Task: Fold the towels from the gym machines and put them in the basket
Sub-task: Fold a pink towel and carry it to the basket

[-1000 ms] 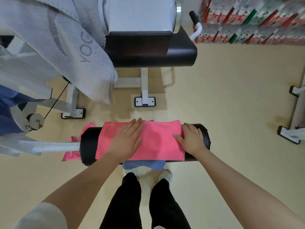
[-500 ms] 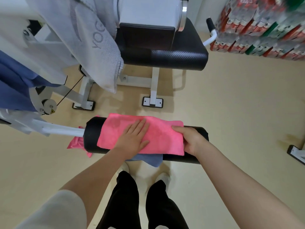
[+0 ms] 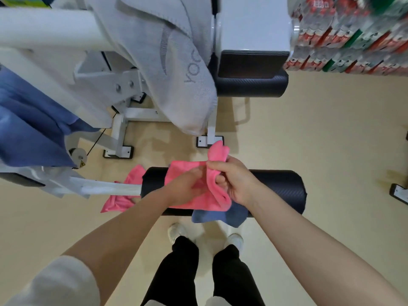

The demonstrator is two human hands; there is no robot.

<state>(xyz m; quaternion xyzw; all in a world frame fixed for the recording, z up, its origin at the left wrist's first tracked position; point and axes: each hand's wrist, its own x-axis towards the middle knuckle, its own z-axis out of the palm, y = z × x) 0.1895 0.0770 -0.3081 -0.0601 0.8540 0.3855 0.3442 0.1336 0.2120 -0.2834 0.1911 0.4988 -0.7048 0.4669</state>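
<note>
A person stands at a black padded roller [image 3: 276,191] used as a folding surface. The right hand [image 3: 234,180] is closed around the right end of a pink towel [image 3: 194,202], lifting it over toward the left so the cloth doubles; a loose corner sticks up above the fist. The left hand [image 3: 185,188] lies on the towel's middle, fingers curled and apparently pinching the cloth, pinning it to the roller. A second pink towel [image 3: 123,195] hangs off the roller's left end, and a blue towel [image 3: 220,216] peeks from beneath. A grey towel [image 3: 176,62] and a dark blue cloth [image 3: 28,120] drape the machine frame [image 3: 44,34]. No basket is in view; the left fingertips are hidden by the fold.
</note>
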